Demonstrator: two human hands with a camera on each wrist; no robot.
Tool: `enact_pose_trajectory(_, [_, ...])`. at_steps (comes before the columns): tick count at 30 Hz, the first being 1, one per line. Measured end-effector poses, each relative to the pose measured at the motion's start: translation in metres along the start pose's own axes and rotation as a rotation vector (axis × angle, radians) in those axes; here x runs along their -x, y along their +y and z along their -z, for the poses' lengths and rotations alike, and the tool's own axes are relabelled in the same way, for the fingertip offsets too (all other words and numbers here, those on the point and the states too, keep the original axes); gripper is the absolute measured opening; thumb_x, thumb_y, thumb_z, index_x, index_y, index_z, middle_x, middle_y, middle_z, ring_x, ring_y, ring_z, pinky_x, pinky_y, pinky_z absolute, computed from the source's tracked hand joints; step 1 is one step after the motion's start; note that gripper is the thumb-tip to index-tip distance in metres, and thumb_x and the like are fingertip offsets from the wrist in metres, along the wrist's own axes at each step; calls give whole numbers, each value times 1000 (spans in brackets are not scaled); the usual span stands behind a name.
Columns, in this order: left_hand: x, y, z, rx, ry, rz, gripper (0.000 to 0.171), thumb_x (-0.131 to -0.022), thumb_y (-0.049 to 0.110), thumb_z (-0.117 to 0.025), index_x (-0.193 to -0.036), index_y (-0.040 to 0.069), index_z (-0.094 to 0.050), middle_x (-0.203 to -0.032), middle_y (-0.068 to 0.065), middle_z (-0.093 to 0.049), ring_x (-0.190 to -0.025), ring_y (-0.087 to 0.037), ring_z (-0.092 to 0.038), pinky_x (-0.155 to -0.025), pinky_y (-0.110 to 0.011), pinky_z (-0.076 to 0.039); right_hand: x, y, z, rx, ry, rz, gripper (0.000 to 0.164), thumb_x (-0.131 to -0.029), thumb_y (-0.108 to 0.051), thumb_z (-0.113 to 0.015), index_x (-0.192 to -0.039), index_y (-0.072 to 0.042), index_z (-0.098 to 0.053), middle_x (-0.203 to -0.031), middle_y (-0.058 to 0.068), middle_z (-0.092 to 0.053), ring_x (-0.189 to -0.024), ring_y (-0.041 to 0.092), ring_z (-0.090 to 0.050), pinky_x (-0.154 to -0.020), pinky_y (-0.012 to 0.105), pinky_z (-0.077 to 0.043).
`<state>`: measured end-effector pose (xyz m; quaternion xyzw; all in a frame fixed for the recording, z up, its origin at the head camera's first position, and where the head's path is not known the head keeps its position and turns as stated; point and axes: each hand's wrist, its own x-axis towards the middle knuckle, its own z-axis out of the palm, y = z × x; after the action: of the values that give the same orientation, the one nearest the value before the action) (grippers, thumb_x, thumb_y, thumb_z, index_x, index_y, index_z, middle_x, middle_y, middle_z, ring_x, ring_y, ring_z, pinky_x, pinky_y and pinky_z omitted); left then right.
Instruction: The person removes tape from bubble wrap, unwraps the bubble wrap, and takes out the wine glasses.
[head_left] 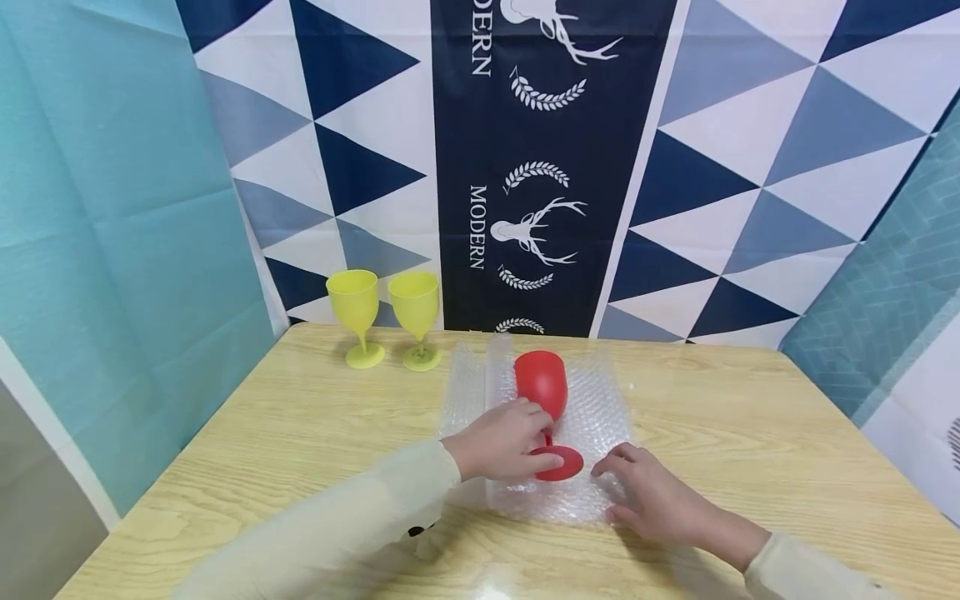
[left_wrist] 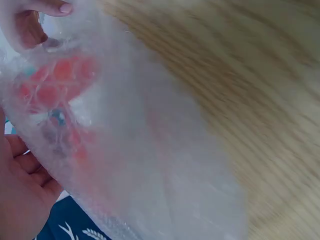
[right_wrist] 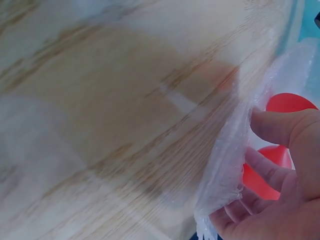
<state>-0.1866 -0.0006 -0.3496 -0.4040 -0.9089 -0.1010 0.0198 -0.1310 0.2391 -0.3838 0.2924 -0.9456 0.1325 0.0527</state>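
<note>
A red goblet [head_left: 542,385] lies on its side on a sheet of bubble wrap [head_left: 600,400], its round base toward me. My left hand [head_left: 504,442] reaches over the goblet and grips it near the stem, the thumb resting on the base. Part of the stem is hidden by that hand. To the right of the base, my right hand [head_left: 652,496] is at the wrap's near right edge. In the right wrist view its thumb and fingers pinch the wrap's edge [right_wrist: 225,165]. Through the wrap [left_wrist: 165,165] in the left wrist view, red shows blurred.
Two yellow goblets, a left one [head_left: 354,304] and a right one [head_left: 415,307], stand upright at the table's back left. The wooden table [head_left: 735,417] meets a patterned cloth [head_left: 540,167] at its back edge. Light blue cloth [head_left: 127,208] hangs at the left.
</note>
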Motion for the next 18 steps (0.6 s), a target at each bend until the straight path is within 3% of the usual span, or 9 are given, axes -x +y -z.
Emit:
enact_pose_trajectory(5, [11, -10, -5, -63, -19, 10, 35, -86, 47, -64, -104, 17, -62, -95, 7, -63, -88, -5, -54, -83, -19, -49, 0, 1, 0, 5, 4, -1, 39, -70, -19, -83, -104, -16, -64, -103, -1, -58, -95, 18, -56, -85, 43, -52])
enact_pose_trajectory(10, [15, -15, -13, -38, -51, 28, 28, -84, 44, -69, -87, 19, -57, -77, 9, -53, -77, -5, -48, -69, -15, -42, 0, 1, 0, 19, 30, 22, 39, -69, -17, -83, -103, -15, -64, -101, -1, -58, -93, 17, -55, -83, 41, -52])
enact_pose_trajectory(13, [16, -18, -19, -41, -56, 37, 27, -82, 40, -70, -80, 19, -54, -74, 9, -48, -75, -5, -45, -64, -15, -38, 0, 1, -1, 24, 42, 33, 39, -69, -17, -83, -102, -15, -64, -101, -1, -58, -92, 17, -55, -83, 40, -52])
enact_pose_trajectory(18, [20, -22, -20, -131, -54, 0, 25, -79, 39, -70, -86, 18, -56, -81, 9, -51, -79, -6, -46, -69, -16, -41, 1, 0, 0, 17, 9, 6, 39, -70, -21, -83, -104, -17, -64, -102, -1, -58, -93, 16, -55, -83, 40, -52])
